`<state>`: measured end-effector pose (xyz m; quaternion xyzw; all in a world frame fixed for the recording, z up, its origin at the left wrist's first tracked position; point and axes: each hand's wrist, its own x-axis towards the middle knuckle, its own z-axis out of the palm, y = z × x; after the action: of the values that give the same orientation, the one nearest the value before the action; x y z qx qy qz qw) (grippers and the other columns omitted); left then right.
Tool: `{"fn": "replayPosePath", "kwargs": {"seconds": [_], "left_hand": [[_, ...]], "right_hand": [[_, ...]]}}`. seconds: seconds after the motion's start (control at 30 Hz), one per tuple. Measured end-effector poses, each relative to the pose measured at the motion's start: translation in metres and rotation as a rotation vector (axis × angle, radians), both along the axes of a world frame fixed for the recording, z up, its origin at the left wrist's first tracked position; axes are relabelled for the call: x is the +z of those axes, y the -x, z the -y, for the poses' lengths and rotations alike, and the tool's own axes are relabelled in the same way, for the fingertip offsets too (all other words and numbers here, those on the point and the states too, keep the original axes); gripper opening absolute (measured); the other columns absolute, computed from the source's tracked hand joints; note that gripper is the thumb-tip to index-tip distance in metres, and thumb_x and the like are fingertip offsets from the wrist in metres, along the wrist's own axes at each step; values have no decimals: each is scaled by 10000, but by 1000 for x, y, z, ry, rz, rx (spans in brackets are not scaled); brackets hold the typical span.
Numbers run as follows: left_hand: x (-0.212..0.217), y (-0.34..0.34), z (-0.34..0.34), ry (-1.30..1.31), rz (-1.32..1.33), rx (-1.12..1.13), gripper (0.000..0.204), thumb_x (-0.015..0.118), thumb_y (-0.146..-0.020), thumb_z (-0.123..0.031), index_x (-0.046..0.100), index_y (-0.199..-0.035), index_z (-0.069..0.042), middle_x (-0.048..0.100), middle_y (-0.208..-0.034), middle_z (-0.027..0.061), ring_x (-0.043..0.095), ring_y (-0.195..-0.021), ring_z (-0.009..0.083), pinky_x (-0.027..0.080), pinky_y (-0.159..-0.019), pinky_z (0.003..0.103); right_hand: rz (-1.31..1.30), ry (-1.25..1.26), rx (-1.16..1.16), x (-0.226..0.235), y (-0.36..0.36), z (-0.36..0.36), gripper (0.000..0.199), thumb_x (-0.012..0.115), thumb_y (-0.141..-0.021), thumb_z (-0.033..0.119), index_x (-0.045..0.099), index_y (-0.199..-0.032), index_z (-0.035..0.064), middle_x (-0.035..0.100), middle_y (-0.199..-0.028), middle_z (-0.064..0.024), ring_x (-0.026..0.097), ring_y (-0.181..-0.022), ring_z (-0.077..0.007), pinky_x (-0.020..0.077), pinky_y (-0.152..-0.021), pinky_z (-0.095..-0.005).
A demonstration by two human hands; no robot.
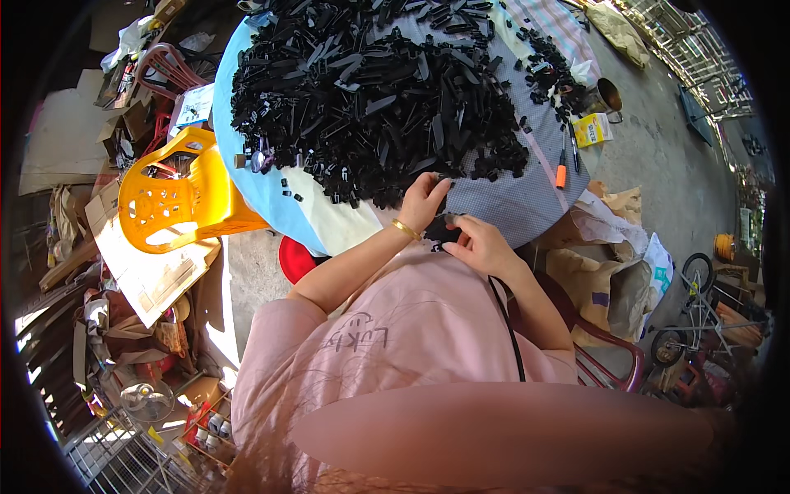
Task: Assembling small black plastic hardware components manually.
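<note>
A big heap of small black plastic parts (pixel 370 90) covers a round table (pixel 271 198) spread with blue, white and checked cloths. My left hand (pixel 424 202), with a gold bracelet at the wrist, reaches to the near edge of the heap, fingertips touching black pieces there. My right hand (pixel 481 245) sits close to my chest at the table's rim, fingers curled on a black plastic part (pixel 443 233). I wear a pink shirt, and a black cord runs down it.
An orange plastic chair (pixel 177 193) lies tipped left of the table, with cardboard and clutter beyond. An orange marker (pixel 561 174), a yellow box (pixel 591 129) and a metal cup (pixel 607 95) rest on the table's right side. A small bicycle (pixel 695 313) stands at right.
</note>
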<state>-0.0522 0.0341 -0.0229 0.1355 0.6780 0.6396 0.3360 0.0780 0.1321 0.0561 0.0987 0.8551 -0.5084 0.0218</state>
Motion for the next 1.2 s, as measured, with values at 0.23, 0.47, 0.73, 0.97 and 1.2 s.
{"fn": "replayPosePath", "kwargs": {"seconds": [0.23, 0.47, 0.73, 0.97, 1.2], "left_hand": [[-17, -4, 28, 322, -288, -241, 437, 576, -802, -345, 501, -1094, -28, 588, -869, 199, 580, -809, 337, 459, -731, 379], [4, -28, 32, 666, -661, -778, 871, 759, -522, -488, 412, -1163, -9, 458, -1059, 218, 519, -964, 382, 444, -821, 398], [-14, -45, 43, 687, -692, -571, 872, 759, -484, -449, 436, -1167, -14, 439, -1109, 191, 398, -1040, 362, 383, -888, 433], [-18, -50, 66, 674, -524, -388, 851, 774, -468, -388, 452, -1170, -30, 463, -1093, 197, 422, -1048, 378, 378, -902, 413], [-18, -60, 108, 528, -362, -279, 834, 801, -466, -331, 445, -1155, -25, 511, -1066, 183, 500, -992, 322, 403, -886, 369]], "right_hand": [[102, -420, 28, -48, -56, -22, 672, 702, -592, 161, 408, -1185, 48, 413, -1159, -149, 457, -1049, -324, 437, -838, -376], [181, -341, 112, -73, -38, -10, 822, 690, -570, 74, 289, -1287, 47, 368, -1189, -181, 501, -995, -369, 451, -800, -409], [170, -233, 65, -92, -24, 0, 742, 685, -569, 50, 310, -1210, 34, 357, -1175, -191, 500, -940, -424, 447, -786, -448], [82, -173, 146, -96, -22, 16, 657, 668, -588, 39, 324, -1148, 23, 363, -1151, -213, 480, -960, -440, 441, -793, -454], [17, 12, 276, -103, -12, 38, 633, 648, -589, 63, 342, -1143, 23, 380, -1137, -209, 417, -1053, -408, 384, -880, -408]]}}
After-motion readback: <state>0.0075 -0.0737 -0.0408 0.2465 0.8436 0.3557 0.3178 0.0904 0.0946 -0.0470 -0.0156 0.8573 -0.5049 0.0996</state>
